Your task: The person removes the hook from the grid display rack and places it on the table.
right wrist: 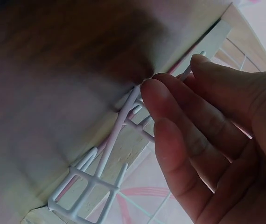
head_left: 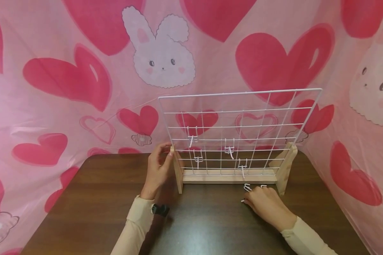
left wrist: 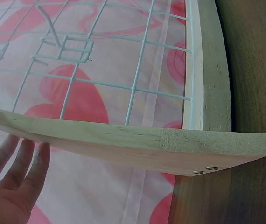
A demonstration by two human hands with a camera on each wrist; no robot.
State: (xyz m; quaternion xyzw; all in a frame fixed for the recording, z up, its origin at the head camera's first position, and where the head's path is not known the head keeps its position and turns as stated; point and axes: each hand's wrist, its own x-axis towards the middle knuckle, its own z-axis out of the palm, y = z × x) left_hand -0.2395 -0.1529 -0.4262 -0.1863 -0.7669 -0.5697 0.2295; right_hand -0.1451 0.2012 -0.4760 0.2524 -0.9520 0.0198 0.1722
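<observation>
A white wire grid (head_left: pixel 239 127) stands in a wooden base (head_left: pixel 229 177), and several white hooks (head_left: pixel 229 150) hang on it. My left hand (head_left: pixel 157 170) holds the top of the left wooden side piece (head_left: pixel 177 173). In the left wrist view, the fingers (left wrist: pixel 32 170) lie along that side piece's outer face, and the thumb is at its edge. Low over the table in front of the base, my right hand (head_left: pixel 271 205) pinches loose white hooks (right wrist: pixel 88 191). Their wire prongs stick out past the fingertips; how many it holds is partly hidden.
The dark brown table (head_left: pixel 204 230) carries the stand toward its back edge. Behind and beside it hangs a pink cloth (head_left: pixel 210 71) printed with hearts and rabbits. A black wristband with a device (head_left: pixel 160 210) sits at the left sleeve's cuff.
</observation>
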